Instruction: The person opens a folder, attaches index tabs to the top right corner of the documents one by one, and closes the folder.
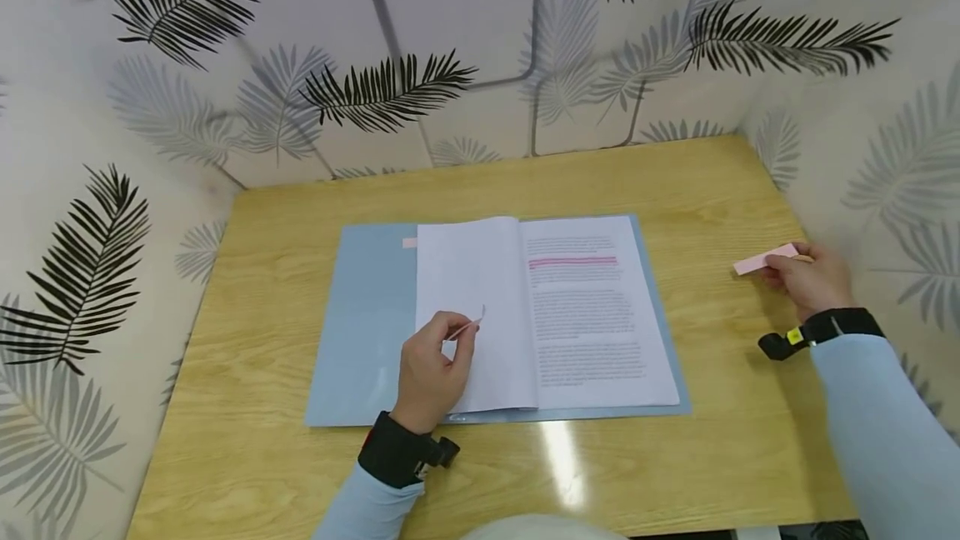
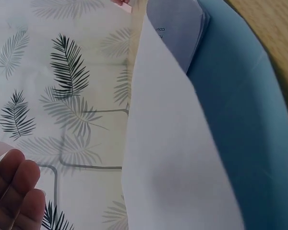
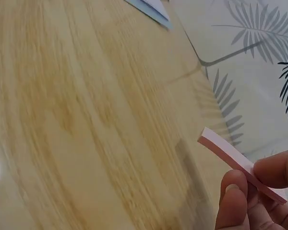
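Over the white left page [image 1: 465, 273] of an open document, my left hand [image 1: 431, 373] pinches a thin pink sticky strip [image 1: 462, 329] between thumb and fingers. In the left wrist view that strip [image 2: 2, 149] shows only partly beyond the fingers. Off to the right, my right hand [image 1: 813, 283] holds a narrow pad of pink sticky notes [image 3: 225, 151] between thumb and fingertips, above the table. The document's printed right page [image 1: 592, 348] has a pink highlighted passage [image 1: 572, 262] near its top. A blue folder [image 1: 360, 315] lies open under the pages.
A small pink tab [image 1: 409, 242] sticks out past the left page's upper edge, over the folder. The wooden table [image 1: 247, 357] meets leaf-patterned wall covering [image 1: 480, 123] at its back and sides. Light glares off the table's front [image 1: 562, 465].
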Motion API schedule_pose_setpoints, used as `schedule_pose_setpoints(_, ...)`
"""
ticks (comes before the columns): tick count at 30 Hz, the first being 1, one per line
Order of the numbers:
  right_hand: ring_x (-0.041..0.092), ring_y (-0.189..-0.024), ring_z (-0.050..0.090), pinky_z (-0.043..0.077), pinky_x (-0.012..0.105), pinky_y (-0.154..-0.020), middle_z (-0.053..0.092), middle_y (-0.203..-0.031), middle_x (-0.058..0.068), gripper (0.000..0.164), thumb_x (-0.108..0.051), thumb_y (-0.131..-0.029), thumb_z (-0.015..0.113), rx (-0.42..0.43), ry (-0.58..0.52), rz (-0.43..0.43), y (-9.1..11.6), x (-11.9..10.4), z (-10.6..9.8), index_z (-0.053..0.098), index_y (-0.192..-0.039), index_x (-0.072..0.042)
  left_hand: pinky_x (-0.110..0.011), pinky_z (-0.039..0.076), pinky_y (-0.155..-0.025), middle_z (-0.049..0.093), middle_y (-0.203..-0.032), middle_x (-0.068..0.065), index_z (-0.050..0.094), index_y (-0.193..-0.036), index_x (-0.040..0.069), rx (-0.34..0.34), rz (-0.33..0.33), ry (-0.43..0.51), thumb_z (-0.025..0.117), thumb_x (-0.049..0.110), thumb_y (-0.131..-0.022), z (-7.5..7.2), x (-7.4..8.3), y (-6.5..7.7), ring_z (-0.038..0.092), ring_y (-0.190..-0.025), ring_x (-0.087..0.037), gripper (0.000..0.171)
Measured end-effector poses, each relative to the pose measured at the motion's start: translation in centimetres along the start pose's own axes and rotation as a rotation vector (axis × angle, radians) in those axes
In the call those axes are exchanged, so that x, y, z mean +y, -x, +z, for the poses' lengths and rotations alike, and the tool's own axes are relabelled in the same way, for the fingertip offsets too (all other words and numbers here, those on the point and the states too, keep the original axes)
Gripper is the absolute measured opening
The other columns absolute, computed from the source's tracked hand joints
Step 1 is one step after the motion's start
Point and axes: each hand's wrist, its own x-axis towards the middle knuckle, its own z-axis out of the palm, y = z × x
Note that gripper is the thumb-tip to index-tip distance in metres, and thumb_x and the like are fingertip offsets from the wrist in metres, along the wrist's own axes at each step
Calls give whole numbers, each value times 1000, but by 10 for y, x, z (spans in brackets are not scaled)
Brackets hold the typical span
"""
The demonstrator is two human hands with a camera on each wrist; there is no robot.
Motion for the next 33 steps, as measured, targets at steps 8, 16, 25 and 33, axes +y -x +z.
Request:
schedule_pose_setpoints(8,-2,-56,58,53,20,-57,55,-101,12,57,-16,-92,63,130,314,11,-16,12,-2,38,-138,7,-33,54,-73,67,-85,-3,67,-93,7,-12,50,-8,62,12,-92,4,0,-8,66,-81,-16,7)
schedule_pose_setpoints(16,37,-96,51,38,30,-64,49,-120,32,67,-28,-90,60,158,600,-30,-25,14,-10,38,-137,15,-31,53,-73,67,-86,-3,66,-94,8,-25,53,-11,62,13,-93,9,-1,-9,65,-82,-14,6)
schedule_pose_setpoints(25,38,-90,50,38,34,-62,53,-107,30,60,-30,-89,61,175,623,-66,-24,13,-7,46,-126,16,-32,53,-72,67,-86,-3,66,-93,8,-17,26,-20,62,13,-92,11,-7,-5,65,-81,-15,6)
schedule_pose_setpoints(33,40,-92,48,37,37,-66,52,-106,30,58,-29,-90,59,203,616,-74,-22,15,1,47,-125,16,-32,54,-73,67,-86,-2,66,-91,7,-19,-3,-23,62,13,-93,11,-11,-4,65,-81,-15,7)
